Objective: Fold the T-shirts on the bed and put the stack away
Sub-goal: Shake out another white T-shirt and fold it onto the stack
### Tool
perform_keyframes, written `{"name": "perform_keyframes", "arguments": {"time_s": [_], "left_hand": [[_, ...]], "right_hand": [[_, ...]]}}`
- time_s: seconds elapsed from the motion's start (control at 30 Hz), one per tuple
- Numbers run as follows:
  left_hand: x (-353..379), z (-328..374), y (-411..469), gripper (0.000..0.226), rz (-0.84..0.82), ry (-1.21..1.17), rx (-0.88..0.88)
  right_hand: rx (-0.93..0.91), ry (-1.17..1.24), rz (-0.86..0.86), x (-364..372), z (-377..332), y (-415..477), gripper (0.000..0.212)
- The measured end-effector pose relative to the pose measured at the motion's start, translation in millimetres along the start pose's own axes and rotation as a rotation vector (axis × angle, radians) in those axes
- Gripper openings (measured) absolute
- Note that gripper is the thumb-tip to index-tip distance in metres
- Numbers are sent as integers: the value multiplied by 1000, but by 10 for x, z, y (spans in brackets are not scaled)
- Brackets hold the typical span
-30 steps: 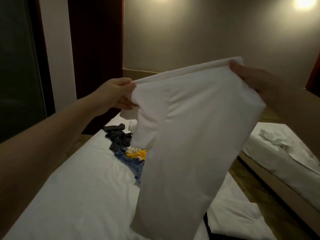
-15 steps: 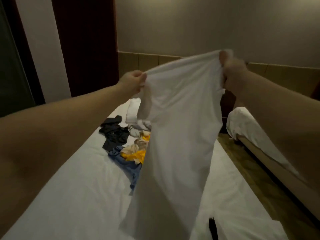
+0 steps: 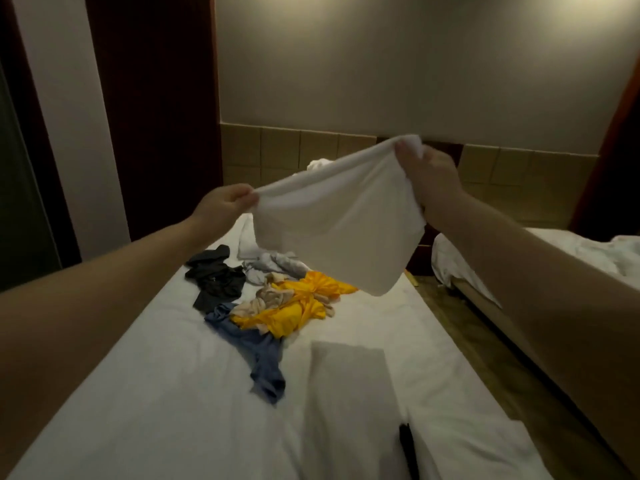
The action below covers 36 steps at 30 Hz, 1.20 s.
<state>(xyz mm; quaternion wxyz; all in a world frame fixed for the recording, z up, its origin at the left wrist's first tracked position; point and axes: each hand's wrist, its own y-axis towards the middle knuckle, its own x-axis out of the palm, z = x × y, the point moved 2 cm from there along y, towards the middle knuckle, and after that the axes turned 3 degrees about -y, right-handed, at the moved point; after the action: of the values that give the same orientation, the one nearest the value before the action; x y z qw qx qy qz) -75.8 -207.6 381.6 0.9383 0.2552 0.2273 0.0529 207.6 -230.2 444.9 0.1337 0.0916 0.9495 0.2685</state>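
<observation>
I hold a white T-shirt [image 3: 343, 223] up in the air over the bed [image 3: 138, 393], doubled over so that it hangs short. My left hand [image 3: 223, 207] pinches its left top corner and my right hand [image 3: 427, 174] grips the right top corner, higher up. Below the shirt lies a loose heap on the sheet: a black garment [image 3: 216, 277], a grey one [image 3: 273, 265], a yellow one [image 3: 298, 306], a beige one [image 3: 268, 301] and a blue one [image 3: 256, 355]. A pale folded piece [image 3: 349, 386] lies flat near me.
A second bed [image 3: 588, 251] with rumpled white bedding stands to the right, across a strip of wooden floor [image 3: 485, 341]. A tiled headboard wall [image 3: 277, 150] runs behind. A dark slim object [image 3: 407, 445] lies in a fold near the bed's front.
The white shirt hung long and reached down the bed; now it is doubled up and much shorter. Both hands have moved forward and lower, and the heap is uncovered.
</observation>
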Motion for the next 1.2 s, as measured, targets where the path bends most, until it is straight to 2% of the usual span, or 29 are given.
{"name": "perform_keyframes", "arguments": {"time_s": [0.17, 0.27, 0.37, 0.47, 0.53, 0.63, 0.73, 0.8, 0.9, 0.97, 1.07, 1.2], "left_hand": [[148, -291, -1247, 16, 14, -87, -159], [263, -533, -2128, 19, -32, -73, -254], [376, -773, -2912, 24, -86, -89, -345], [411, -974, -3468, 25, -113, -85, -405], [384, -1040, -3690, 28, -129, -30, -404], [345, -1019, -3882, 32, -127, 70, -371], [376, -959, -4090, 26, -174, 208, -347], [445, -1026, -4293, 24, -253, 329, -357], [609, -1199, -4659, 20, -341, 472, -416], [715, -1269, -4858, 19, -352, 467, -476], [790, -1338, -5010, 12, -264, 417, -561], [837, -1408, -5072, 30, -144, 246, -684]], "right_hand": [[129, -114, -218, -118, 135, -1044, 17], [220, -156, -360, -171, 331, -1758, 16], [271, -288, -472, -196, 596, -2428, 32], [320, -303, -565, -177, 769, -2984, 49], [338, -309, -574, -166, 812, -3265, 48], [353, -264, -484, -189, 779, -3535, 36], [308, -311, -390, -245, 757, -3784, 48], [290, -338, -413, -242, 793, -4088, 43], [302, -433, -555, -198, 984, -4696, 46], [302, -468, -613, -218, 1132, -5026, 43], [241, -515, -647, -275, 1267, -5250, 34], [139, -555, -632, -288, 1288, -5287, 24]]}}
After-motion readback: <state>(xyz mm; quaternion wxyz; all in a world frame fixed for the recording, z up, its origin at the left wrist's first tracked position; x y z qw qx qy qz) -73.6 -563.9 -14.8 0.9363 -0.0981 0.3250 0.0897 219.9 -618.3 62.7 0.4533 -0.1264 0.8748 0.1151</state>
